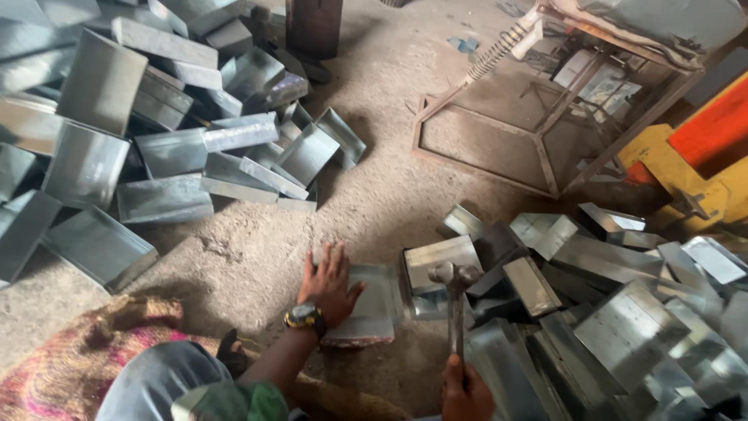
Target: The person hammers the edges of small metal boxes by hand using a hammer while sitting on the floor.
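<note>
My left hand (327, 282), with a watch on the wrist, lies flat with spread fingers on a bent sheet-metal piece (375, 306) that rests on the dirt floor. My right hand (466, 392), at the bottom edge, grips the handle of a metal hammer (455, 284). The hammer head hangs just right of the pressed piece, over another folded metal tray (440, 259).
A large heap of shiny folded metal trays (125, 132) fills the upper left, another heap (623, 304) the right. A rusty steel frame stand (538, 117) with a spring stands at the upper right beside yellow-orange machinery (701, 148). A patterned red cloth (78, 366) lies at the lower left.
</note>
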